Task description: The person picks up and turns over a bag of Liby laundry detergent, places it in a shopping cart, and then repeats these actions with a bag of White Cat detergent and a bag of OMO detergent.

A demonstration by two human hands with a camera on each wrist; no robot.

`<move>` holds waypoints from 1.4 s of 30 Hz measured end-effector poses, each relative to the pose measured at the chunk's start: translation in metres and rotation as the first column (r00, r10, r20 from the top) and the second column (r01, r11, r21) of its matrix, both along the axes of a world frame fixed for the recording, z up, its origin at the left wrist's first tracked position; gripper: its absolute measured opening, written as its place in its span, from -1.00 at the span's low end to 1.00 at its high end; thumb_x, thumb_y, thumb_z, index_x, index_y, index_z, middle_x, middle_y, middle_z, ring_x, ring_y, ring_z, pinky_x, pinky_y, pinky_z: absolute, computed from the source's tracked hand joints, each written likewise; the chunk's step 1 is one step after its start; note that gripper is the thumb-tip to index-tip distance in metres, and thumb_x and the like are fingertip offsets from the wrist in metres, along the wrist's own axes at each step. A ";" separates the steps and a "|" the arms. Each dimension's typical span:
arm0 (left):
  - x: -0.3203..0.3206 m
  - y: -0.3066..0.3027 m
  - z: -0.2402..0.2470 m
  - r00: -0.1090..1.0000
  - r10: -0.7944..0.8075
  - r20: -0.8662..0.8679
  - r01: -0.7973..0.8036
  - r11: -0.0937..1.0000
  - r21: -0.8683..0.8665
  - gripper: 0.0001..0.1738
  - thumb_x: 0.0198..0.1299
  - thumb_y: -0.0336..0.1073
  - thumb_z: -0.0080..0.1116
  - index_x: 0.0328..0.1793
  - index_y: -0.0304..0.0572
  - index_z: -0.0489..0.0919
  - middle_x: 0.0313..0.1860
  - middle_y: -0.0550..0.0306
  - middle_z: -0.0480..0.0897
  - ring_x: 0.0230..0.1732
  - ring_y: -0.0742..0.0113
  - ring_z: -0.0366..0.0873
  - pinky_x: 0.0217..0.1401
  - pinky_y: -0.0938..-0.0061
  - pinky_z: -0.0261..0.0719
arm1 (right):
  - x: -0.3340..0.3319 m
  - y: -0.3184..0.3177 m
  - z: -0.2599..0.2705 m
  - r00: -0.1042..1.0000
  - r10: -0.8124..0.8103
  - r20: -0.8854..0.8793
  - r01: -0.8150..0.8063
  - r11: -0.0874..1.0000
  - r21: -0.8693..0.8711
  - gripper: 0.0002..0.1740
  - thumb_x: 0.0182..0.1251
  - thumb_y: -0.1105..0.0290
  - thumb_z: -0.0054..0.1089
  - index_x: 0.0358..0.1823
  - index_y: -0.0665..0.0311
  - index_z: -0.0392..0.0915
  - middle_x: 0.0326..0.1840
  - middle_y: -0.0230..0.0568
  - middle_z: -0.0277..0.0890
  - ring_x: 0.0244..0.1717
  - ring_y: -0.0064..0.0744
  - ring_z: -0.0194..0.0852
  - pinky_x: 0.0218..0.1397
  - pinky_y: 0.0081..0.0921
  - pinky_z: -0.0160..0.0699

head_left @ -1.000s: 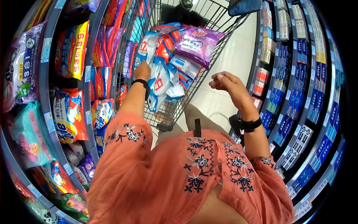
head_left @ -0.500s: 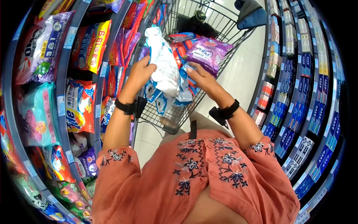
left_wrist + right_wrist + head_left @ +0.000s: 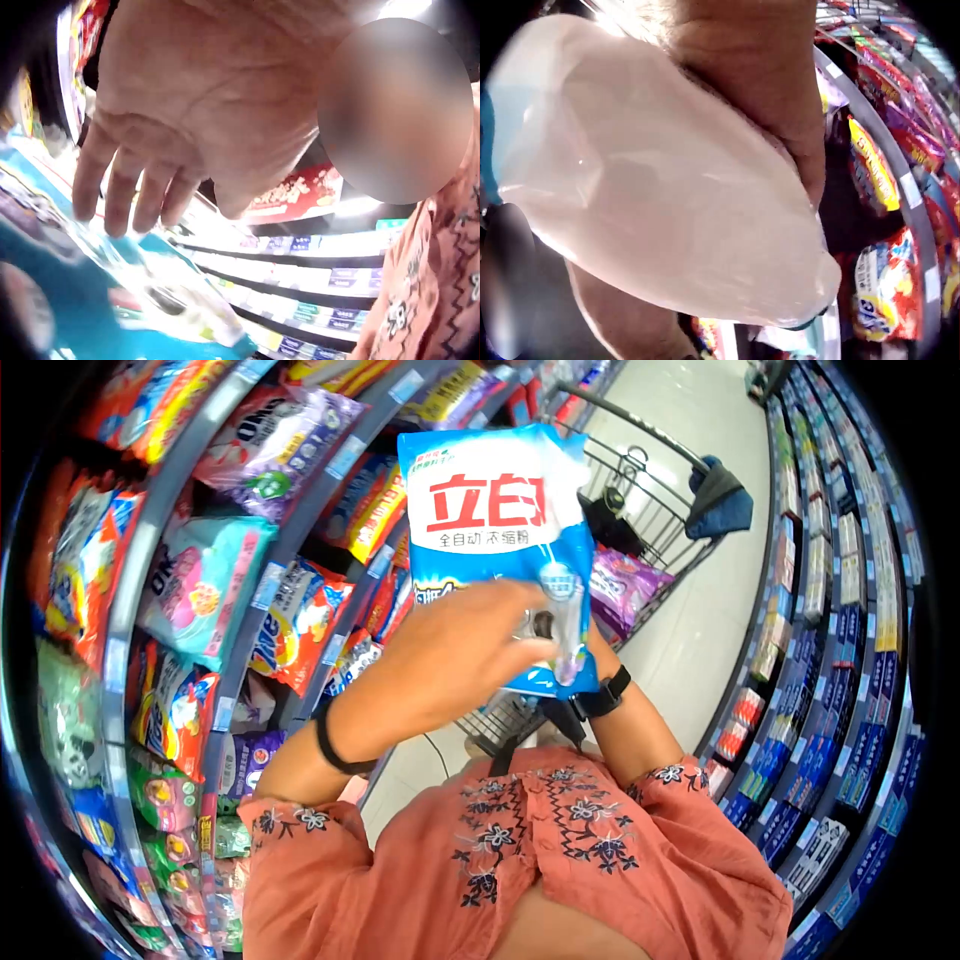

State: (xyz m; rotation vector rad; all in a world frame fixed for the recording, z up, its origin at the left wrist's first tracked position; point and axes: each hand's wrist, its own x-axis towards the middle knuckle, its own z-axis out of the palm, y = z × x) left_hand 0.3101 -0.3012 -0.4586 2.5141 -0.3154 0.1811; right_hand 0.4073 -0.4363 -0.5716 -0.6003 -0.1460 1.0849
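My left hand (image 3: 455,650) reaches across the blue-and-white bag (image 3: 485,500), fingers loosely extended; my right hand (image 3: 754,60) supports it from behind, fingers hidden, so I can't tell their grip.

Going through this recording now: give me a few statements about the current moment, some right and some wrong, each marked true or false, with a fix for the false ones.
1. In the head view, the left hand is in front of the Liby washing powder bag. True.
2. The left hand is clenched into a fist. False: the left wrist view shows its fingers extended.
3. A purple bag is in the shopping cart. True.
4. The Liby washing powder bag is lying in the shopping cart too. False: it is raised, its printed front facing the head camera.
5. The Liby washing powder bag hides most of the right hand in the head view. True.
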 end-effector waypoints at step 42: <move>-0.287 0.129 0.263 0.648 0.685 0.334 -0.398 0.678 -0.618 -0.53 0.35 -0.23 0.25 0.26 -0.37 0.48 -0.01 0.06 0.69 -0.11 0.43 0.70 -0.03 0.51 0.70 | -0.172 0.178 0.223 0.817 0.132 0.562 -0.444 0.765 0.466 -0.34 0.42 0.38 0.26 0.47 0.32 0.23 0.35 -0.11 0.45 0.33 -0.27 0.50 0.27 -0.25 0.67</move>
